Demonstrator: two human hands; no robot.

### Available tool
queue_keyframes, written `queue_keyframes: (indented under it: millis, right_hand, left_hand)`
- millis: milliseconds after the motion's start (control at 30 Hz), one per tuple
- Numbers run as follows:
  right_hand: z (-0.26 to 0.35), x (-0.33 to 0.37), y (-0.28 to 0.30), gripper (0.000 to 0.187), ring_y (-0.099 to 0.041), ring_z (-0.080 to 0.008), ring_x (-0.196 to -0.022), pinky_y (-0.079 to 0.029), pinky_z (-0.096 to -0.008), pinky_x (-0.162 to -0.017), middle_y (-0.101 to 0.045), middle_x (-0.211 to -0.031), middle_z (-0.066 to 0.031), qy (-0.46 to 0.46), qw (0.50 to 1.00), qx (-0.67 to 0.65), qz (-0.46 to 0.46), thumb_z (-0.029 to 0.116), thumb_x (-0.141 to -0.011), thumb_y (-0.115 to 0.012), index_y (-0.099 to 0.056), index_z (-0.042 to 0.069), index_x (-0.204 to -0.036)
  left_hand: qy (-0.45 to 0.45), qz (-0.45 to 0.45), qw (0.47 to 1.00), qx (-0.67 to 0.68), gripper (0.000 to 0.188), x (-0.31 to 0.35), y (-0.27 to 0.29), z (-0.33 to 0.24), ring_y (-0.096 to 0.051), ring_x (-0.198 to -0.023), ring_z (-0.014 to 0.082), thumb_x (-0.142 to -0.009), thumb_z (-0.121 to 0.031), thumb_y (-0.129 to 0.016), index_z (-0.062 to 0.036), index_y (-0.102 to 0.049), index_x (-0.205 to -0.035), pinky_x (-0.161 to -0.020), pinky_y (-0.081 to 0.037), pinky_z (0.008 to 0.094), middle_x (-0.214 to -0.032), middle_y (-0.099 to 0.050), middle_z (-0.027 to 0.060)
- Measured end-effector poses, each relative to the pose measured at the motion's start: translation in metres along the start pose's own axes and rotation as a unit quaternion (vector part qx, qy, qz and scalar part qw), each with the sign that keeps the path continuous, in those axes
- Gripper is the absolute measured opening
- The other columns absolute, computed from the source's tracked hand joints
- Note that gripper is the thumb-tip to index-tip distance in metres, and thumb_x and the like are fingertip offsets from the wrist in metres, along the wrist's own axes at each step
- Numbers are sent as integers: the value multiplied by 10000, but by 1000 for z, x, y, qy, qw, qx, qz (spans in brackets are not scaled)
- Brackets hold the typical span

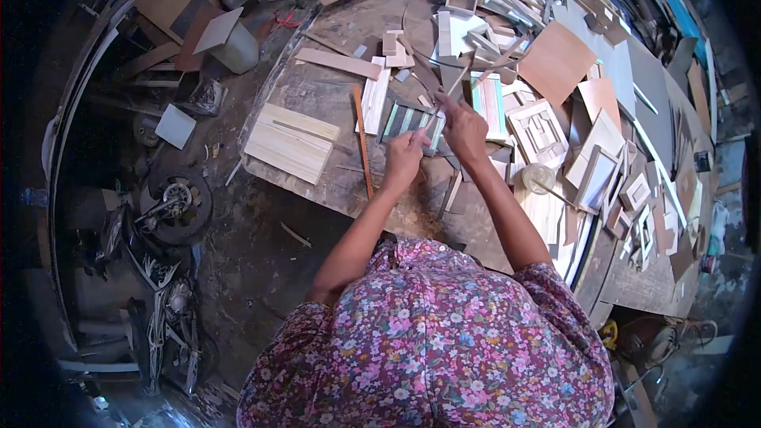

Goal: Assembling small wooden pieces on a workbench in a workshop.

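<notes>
At about 12 o'clock from the person's floral-print chest, both hands meet over a striped panel (410, 121) of thin wood and teal slats lying flat on the worn workbench (317, 95). The left hand (404, 157) is curled nearly closed, its fingertips pinching a thin pale strip (434, 120) at its near end, right at the panel's edge. The right hand (464, 128), just at 2 o'clock of the left, is half closed with its index finger stretched out and pressing near the strip's far end; whether it grips anything I cannot tell. The strip looks very light, stiff yet easily snapped, so it is best held near its ends with fingertips and little force. A long orange-brown stick (363, 143) lies at 9 o'clock of the hands, stacked pale boards (291, 143) beyond it, and small frames (539, 131) at 3 o'clock.
</notes>
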State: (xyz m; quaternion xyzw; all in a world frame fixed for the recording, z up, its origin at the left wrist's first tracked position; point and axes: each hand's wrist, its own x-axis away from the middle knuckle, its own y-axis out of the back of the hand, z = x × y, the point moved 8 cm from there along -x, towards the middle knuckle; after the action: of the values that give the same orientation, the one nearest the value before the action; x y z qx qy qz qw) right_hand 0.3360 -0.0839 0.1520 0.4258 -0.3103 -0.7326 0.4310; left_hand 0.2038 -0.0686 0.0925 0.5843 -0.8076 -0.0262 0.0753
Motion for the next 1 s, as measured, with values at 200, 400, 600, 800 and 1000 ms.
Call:
queue_keyframes:
  millis: [200,400,600,800,1000]
  right_hand:
    - [35,27,-8,402,-580,-282,-608,-447,-381,-490,-583,-710,-96,86,994,-55,42,63,-692,-547,-572,222,-1060]
    - [-5,-10,1,415,-595,-299,-622,-451,-385,-478,-597,-759,-113,19,999,28,5,39,-680,-480,-577,245,-1027]
    - [35,15,-3,389,-595,-288,-599,-464,-377,-493,-596,-764,-89,119,991,-4,55,70,-695,-521,-576,236,-1042]
    - [-1,-10,4,410,-592,-286,-621,-448,-388,-480,-586,-745,-97,28,999,15,23,83,-670,-538,-573,237,-1048]
    - [37,23,-12,355,-605,-286,-629,-475,-377,-502,-606,-785,-109,74,993,18,92,134,-720,-537,-573,245,-1055]
  left_hand:
    - [-25,-29,999,-14,320,1,11,0,-332,-465,52,-864,-281,-494,-17,-596,-713,-431,-260,234,-501,-357,-51]
    - [-41,2,999,-26,318,2,0,-4,-324,-462,45,-867,-276,-489,-14,-592,-720,-428,-243,225,-502,-354,-57]
    - [-36,-29,998,-50,334,-2,9,2,-425,-440,155,-861,-264,-476,0,-616,-711,-453,-338,299,-476,-452,88]
    - [2,-10,1000,6,351,-6,0,13,-446,-464,143,-865,-270,-467,11,-608,-708,-466,-355,303,-501,-477,81]
    - [-56,-74,995,-31,360,-1,13,-3,-411,-470,113,-867,-271,-463,8,-599,-685,-462,-335,289,-487,-427,55]
